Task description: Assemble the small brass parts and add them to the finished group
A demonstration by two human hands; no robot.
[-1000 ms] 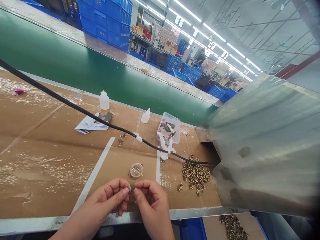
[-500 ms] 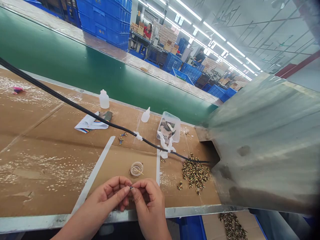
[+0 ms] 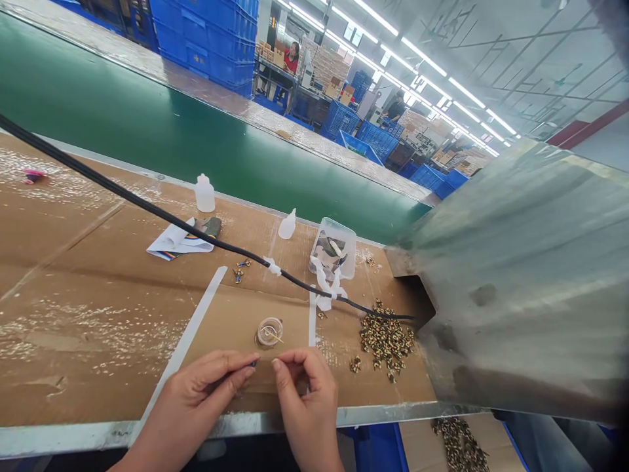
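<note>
Near the front edge of the cardboard-covered bench, my left hand [image 3: 206, 390] pinches a small dark-blue part [image 3: 254, 363] between thumb and forefinger. Just to its right, my right hand [image 3: 309, 400] has thumb and forefinger pressed together; whatever it may hold is too small to make out. A gap separates the two sets of fingertips. Beyond them stands a small round clear cup [image 3: 270, 332] with a thin stick in it. A few small blue-and-gold figures [image 3: 239, 271] lie farther back. On the right a heap of tiny multicoloured pieces [image 3: 386, 337] covers the cardboard.
A black cable [image 3: 162, 213] runs across the bench. Behind it are two white bottles [image 3: 205, 194], a folded cloth [image 3: 179, 240] and a clear plastic box [image 3: 346, 262]. A metal hood [image 3: 511, 282] blocks the right side. A green conveyor [image 3: 196, 141] lies beyond.
My hands have moved apart: the right has shifted rightward, while the left keeps the small blue part in its fingertips.
</note>
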